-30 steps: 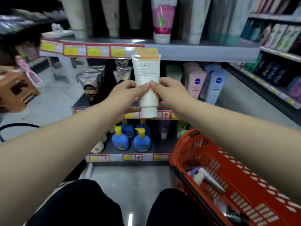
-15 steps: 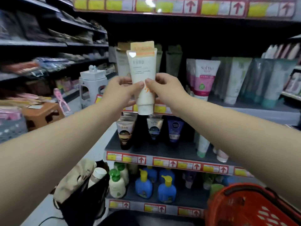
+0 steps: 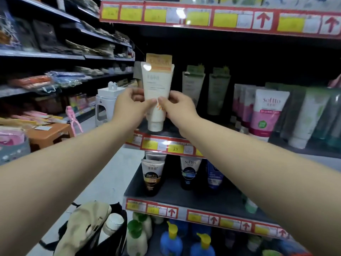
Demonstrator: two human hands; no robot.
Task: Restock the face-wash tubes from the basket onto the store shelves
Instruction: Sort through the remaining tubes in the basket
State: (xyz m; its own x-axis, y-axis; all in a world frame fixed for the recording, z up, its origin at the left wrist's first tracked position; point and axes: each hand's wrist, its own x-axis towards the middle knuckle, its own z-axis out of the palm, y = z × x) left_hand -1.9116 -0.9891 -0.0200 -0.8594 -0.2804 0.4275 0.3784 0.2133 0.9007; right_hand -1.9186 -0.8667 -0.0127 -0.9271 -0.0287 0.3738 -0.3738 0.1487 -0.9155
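The store shelf is running across the right side, carrying upright pink tubes and grey-green tubes. A black bag is sitting on the floor at lower left, beside blue pump bottles on the bottom shelf. The left hand and right hand are each pinching the white tube between thumb and fingers, holding it upright, cap down, at the shelf's front left end; whether the cap is touching the shelf cannot be told.
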